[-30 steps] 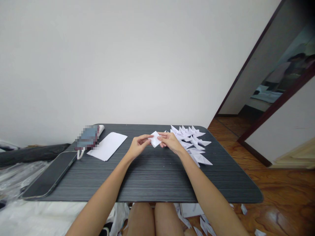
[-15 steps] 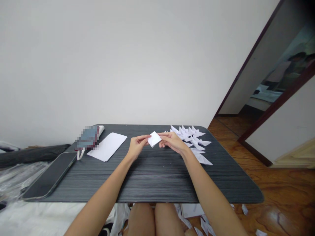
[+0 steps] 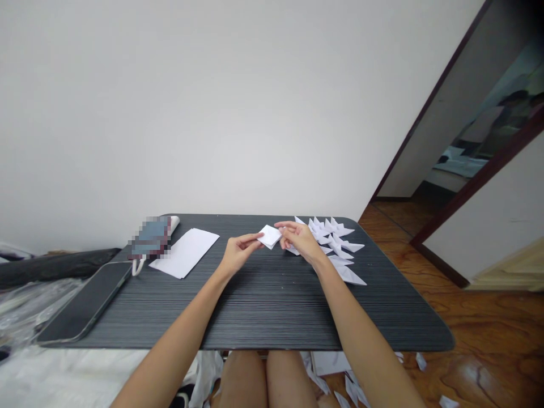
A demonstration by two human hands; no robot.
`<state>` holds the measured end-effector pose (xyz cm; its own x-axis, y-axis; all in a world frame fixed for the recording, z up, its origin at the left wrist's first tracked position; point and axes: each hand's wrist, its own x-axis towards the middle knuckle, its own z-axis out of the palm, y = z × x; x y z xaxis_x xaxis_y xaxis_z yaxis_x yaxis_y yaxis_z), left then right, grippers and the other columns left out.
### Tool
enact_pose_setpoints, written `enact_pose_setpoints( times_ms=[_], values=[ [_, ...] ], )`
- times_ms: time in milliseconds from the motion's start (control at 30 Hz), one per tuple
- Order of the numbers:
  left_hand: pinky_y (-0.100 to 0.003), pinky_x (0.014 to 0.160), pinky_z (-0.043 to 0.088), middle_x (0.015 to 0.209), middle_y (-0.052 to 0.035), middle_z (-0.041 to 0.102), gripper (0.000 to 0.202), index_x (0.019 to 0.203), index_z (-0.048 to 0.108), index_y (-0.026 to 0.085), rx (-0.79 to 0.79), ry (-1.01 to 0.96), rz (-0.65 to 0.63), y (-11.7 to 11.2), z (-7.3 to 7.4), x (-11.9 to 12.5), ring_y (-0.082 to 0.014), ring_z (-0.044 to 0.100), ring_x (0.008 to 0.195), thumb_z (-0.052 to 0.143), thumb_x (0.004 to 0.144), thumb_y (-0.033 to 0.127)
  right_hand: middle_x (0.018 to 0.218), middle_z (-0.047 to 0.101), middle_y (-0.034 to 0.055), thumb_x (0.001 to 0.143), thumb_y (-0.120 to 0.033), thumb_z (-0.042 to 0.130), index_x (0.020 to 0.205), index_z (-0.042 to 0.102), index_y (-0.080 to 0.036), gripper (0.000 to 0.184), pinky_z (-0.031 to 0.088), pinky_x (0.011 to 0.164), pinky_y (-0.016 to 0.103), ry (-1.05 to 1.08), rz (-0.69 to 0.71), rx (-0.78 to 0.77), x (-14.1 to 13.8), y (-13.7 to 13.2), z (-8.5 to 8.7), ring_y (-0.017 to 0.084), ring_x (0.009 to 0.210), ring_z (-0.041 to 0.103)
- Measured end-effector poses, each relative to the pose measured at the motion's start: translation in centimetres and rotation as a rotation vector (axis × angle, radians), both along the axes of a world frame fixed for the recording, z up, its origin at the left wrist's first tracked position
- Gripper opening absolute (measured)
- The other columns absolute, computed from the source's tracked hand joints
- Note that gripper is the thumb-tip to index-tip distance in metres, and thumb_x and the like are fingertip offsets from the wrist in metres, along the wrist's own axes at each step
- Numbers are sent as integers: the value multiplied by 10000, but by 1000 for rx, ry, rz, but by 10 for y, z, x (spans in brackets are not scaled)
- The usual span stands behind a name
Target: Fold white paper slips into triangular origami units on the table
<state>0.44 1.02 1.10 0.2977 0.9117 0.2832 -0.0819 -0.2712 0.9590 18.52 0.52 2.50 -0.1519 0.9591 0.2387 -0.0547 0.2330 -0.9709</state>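
A small white folded paper [image 3: 269, 236], diamond-shaped with layered edges, is held above the table. Its left corner is pinched between the thumb and fingers of my left hand [image 3: 239, 251]. At the right corner, my right hand [image 3: 300, 240] closes thumb and fingertips on the paper, its index finger reaching over the top. Just behind and beside my right hand stand several white folded paper boats [image 3: 340, 246] in rows, partly hidden by the hand and wrist.
A stack of white paper sheets [image 3: 186, 253] lies left on the dark table [image 3: 272, 317]. Beyond it is a blurred-out device with a white cable [image 3: 137, 266]; a large phone [image 3: 87, 303] lies at the left edge. Folded papers [image 3: 420, 361] are scattered on the floor. A wall stands behind.
The folded paper has tilted flatter and shifted slightly right. My right hand has changed its grip at the right corner, its index finger now lifted higher.
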Motion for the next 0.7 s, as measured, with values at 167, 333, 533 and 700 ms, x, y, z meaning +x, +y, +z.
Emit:
enact_pose_setpoints(
  times_ms=[167, 333, 533, 700],
  values=[
    [-348, 812, 446, 830, -72, 670, 380, 957, 624, 130, 12, 21, 51, -2, 1, 0, -217, 608, 814, 652, 609, 280, 824, 614, 42, 622, -230, 624, 1051, 536, -158, 444, 417, 552, 220, 13, 154, 49, -2, -8, 8, 81, 588, 530],
    [-366, 824, 441, 846, -79, 666, 388, 951, 626, 124, -4, -3, 73, -3, 3, -1, -228, 605, 827, 661, 599, 285, 899, 615, 61, 662, -211, 589, 1039, 559, -158, 381, 431, 703, 267, -39, 232, 59, 1, -11, 9, 126, 758, 562],
    [-353, 798, 459, 881, -85, 648, 371, 923, 628, 128, 63, -26, 39, -5, 3, 2, -209, 597, 819, 669, 585, 276, 919, 607, 66, 680, -239, 577, 959, 609, -169, 289, 435, 726, 287, -185, 114, 160, -2, -8, 6, 150, 812, 558],
    [-317, 774, 470, 1012, -84, 583, 272, 876, 647, 157, 176, -32, 32, -4, 2, 4, -203, 549, 917, 627, 633, 278, 961, 561, 59, 693, -248, 574, 898, 640, -203, 221, 436, 732, 268, -183, 45, 284, -7, -6, 1, 152, 876, 531]
  ],
)
